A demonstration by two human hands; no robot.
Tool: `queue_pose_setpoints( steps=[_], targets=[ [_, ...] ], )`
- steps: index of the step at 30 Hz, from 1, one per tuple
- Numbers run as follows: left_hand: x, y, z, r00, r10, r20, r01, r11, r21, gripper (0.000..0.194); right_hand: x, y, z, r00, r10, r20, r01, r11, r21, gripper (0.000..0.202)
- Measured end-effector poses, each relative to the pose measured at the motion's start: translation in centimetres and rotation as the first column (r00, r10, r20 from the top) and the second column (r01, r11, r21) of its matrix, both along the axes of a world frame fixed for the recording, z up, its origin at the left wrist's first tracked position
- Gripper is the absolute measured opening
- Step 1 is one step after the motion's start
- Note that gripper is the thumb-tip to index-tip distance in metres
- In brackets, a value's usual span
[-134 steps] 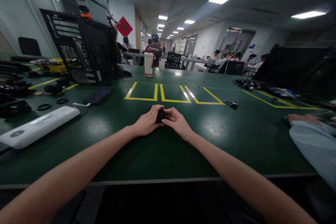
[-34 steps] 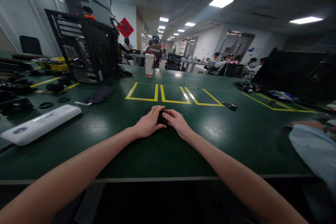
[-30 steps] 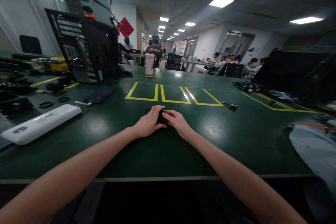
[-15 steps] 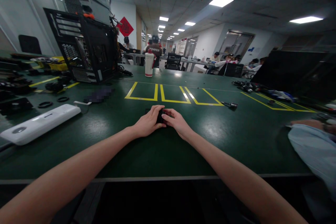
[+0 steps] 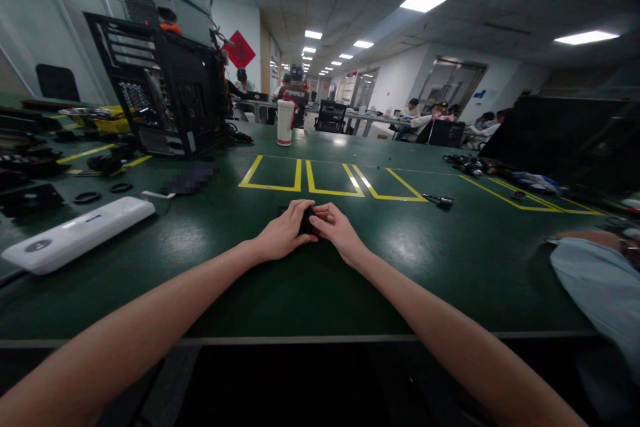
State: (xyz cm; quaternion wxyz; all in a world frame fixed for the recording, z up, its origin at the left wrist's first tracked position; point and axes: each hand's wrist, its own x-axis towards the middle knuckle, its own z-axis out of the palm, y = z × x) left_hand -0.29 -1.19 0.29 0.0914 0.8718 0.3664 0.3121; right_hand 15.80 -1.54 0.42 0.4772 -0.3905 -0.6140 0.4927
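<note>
Both my hands meet over a small black object on the green table. My left hand is wrapped over it from the left, fingers on top and thumb along the near side. From the right, my right hand pinches its right end with thumb and fingertips. Most of the object is covered by my hands, so its exact kind is hidden. A bit of black shows past the left fingers too.
Beyond my hands, yellow tape outlines mark the table. A screwdriver-like metal tool lies right of them. A white power strip and black computer case stand left; a white cup is behind. A co-worker's sleeve rests at right.
Almost nothing differs. Both hands keep their hold on the black object, and the view has shifted very slightly.
</note>
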Motion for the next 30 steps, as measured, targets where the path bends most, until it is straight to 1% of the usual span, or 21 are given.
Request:
queue_pose_setpoints(
  steps=[5, 9, 14, 18, 21, 23, 26, 30],
  targets=[
    [-0.1, -0.1, 0.1, 1.0, 0.001, -0.006, -0.001, 1.0, -0.003, 0.065, 0.1, 0.4, -0.4, 1.0, 0.014, 0.013, -0.013, 0.999, -0.032, 0.032],
    [-0.1, 0.0, 0.0, 1.0, 0.004, -0.003, -0.004, 1.0, 0.006, 0.065, 0.1, -0.3, 0.1, 0.998, 0.056, -0.023, -0.056, 0.998, -0.006, 0.034],
    [0.0, 0.1, -0.1, 1.0, 0.004, -0.006, -0.004, 1.0, 0.006, 0.066, 0.0, -0.7, 0.5, 1.0, 0.013, 0.003, -0.013, 0.999, 0.038, 0.021],
    [0.0, 0.0, 0.1, 1.0, 0.003, -0.002, -0.003, 1.0, 0.002, 0.065, 0.0, -0.2, 0.2, 0.999, -0.014, 0.036, 0.013, 1.0, 0.026, 0.027],
    [0.0, -0.1, 0.1, 1.0, -0.002, 0.002, 0.002, 1.0, 0.001, 0.065, 0.1, 0.0, 0.0, 0.998, 0.022, 0.053, -0.021, 1.0, -0.019, 0.032],
    [0.0, -0.1, 0.0, 1.0, -0.001, 0.004, 0.001, 1.0, 0.007, 0.065, 0.2, 0.0, 0.0, 0.998, 0.044, 0.035, -0.043, 0.999, -0.023, 0.032],
    [0.0, 0.0, -0.1, 1.0, 0.004, 0.0, -0.004, 1.0, 0.008, 0.067, 0.1, -0.2, 0.2, 0.999, 0.041, -0.006, -0.041, 0.999, -0.003, 0.032],
    [-0.1, 0.0, -0.1, 1.0, 0.004, -0.004, -0.004, 1.0, 0.006, 0.066, 0.0, -0.4, 0.4, 1.0, 0.008, -0.015, -0.008, 1.0, 0.008, 0.025]
  ],
)
